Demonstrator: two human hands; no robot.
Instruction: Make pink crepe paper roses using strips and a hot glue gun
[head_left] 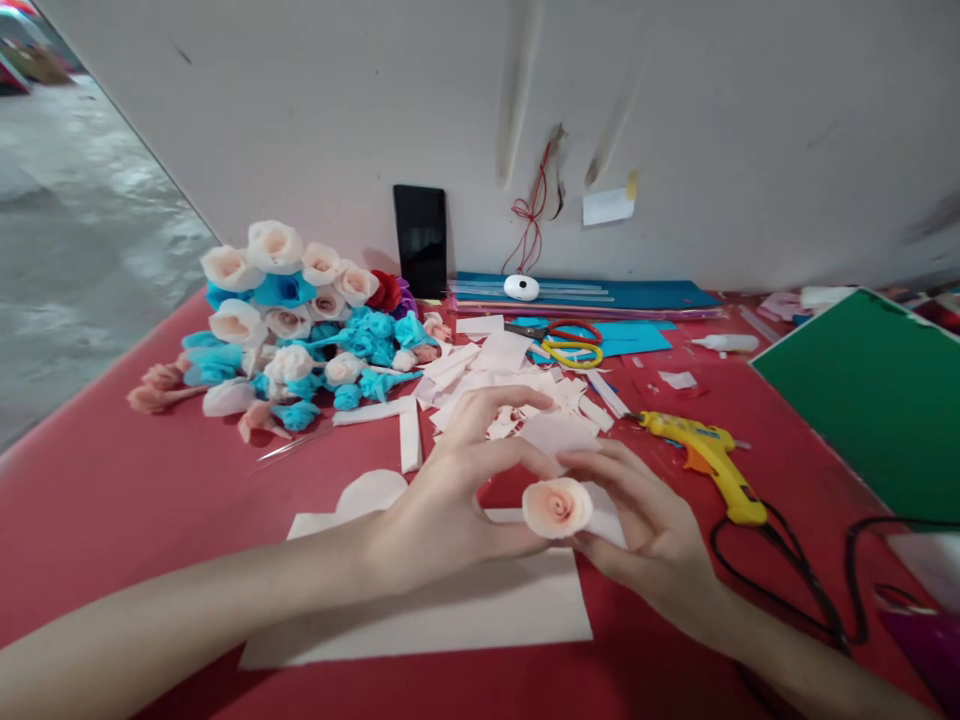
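A small pale pink paper rose (556, 507) is held between both my hands over a white sheet (450, 610) on the red table (112, 480). My left hand (450, 490) grips the rose from the left, thumb and fingers curled around it. My right hand (645, 525) pinches it from the right, fingers bent along its outer petal. The rose's spiral centre faces the camera.
A pile of finished pink, white and blue paper roses (292, 320) lies at the back left. Cut paper scraps (502, 370), scissors (566, 343), a yellow glue gun (709, 455) with black cord, a green sheet (877, 390), blue sheets and a black phone (420, 240) against the wall.
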